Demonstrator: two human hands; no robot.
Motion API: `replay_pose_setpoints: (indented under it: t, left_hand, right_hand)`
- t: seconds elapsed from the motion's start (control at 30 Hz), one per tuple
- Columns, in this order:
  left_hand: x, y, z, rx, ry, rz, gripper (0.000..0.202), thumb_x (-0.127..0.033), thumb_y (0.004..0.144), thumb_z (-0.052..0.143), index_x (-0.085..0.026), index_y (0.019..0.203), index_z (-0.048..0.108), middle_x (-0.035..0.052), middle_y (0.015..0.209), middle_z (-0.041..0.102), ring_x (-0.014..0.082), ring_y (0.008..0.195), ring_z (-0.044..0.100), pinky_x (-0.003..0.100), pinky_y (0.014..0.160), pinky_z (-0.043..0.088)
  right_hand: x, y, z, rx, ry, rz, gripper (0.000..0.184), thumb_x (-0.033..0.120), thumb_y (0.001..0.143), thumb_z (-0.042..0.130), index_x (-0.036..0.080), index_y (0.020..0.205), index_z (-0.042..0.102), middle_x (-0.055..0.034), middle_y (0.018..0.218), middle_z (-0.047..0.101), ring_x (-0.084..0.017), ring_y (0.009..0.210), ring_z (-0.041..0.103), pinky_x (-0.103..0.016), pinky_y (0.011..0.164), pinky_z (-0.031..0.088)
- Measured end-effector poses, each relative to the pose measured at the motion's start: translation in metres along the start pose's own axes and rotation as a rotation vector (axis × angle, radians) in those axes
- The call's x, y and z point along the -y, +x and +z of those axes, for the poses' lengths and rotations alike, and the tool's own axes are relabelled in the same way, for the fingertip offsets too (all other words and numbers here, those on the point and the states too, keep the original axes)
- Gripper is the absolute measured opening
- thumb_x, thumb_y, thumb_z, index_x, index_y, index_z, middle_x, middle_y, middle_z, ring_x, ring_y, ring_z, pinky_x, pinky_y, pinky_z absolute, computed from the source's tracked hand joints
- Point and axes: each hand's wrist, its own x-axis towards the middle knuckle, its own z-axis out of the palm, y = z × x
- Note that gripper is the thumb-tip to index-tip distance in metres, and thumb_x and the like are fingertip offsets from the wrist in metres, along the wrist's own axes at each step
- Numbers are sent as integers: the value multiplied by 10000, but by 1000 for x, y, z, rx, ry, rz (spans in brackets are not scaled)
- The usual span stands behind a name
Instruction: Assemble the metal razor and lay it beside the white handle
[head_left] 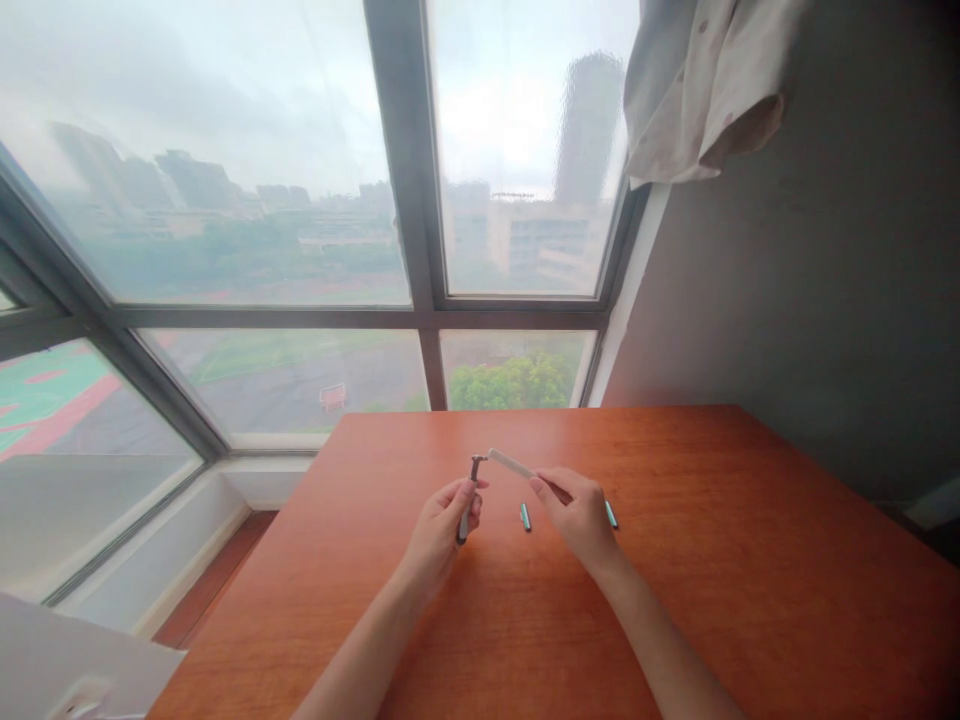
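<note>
My left hand (441, 522) is closed around a dark and grey razor handle (475, 470), held upright with its small T-shaped head at the top. In my right hand (579, 512) a slim whitish stick, like a toothbrush (511, 463), is pinched and points left. Its far tip comes right up to the razor handle's head; whether they touch I cannot tell. On the table below, between my hands, lies a small teal-and-black razor cartridge (525, 517). A second similar cartridge (612, 515) lies just right of my right wrist, partly hidden by it.
The reddish-brown wooden table (720, 600) reaches to the windows (247, 250) at the back. A grey wall (810, 300) stands on the right, with a light cloth (705, 100) hanging at the top. Beyond the table's left edge is a low white ledge (187, 560).
</note>
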Motion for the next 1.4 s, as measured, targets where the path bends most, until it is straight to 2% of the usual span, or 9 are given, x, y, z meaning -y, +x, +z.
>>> replay_pose_setpoints:
  t: [0.23,0.53,0.8,1.0,1.4]
  left_hand:
    - [3,0,1,25,74,2,438,-534,708,697,-134,887,693,-24,586,497,80,490,380,214,483,267]
    - [2,1,-2,8,17,22,379,-471,743,699,-130,907,687,-23,593,492,77,518,387,203,500,275]
    - [3,1,-1,18,66,24,428,-518,718,699,-128,893,687,-30,568,483,81,495,361,219,488,236]
    - [-1,-1,1,7,22,14,405,-498,721,708,-131,890,687,-32,572,481,77,498,362,216,490,237]
    - [2,-3,3,69,24,-32,378,-472,739,704,-127,891,694,-22,576,492,78,510,386,211,507,276]
  right_hand:
    - [9,-1,0,84,58,-18,247,341,878,537,181,866,725,-58,755,703,-177,668,636,-232,559,466]
    - [5,0,-2,52,12,13,242,326,875,544,168,861,726,-66,767,710,-184,678,634,-242,590,463]
    - [7,-1,0,98,52,8,266,336,885,527,162,869,727,-60,761,703,-177,683,626,-231,591,452]
    - [4,1,-3,65,45,48,248,317,878,534,160,868,726,-56,758,706,-182,687,630,-233,595,448]
    - [11,-3,4,118,97,25,271,324,887,516,160,837,727,-43,735,683,-161,659,610,-218,577,435]
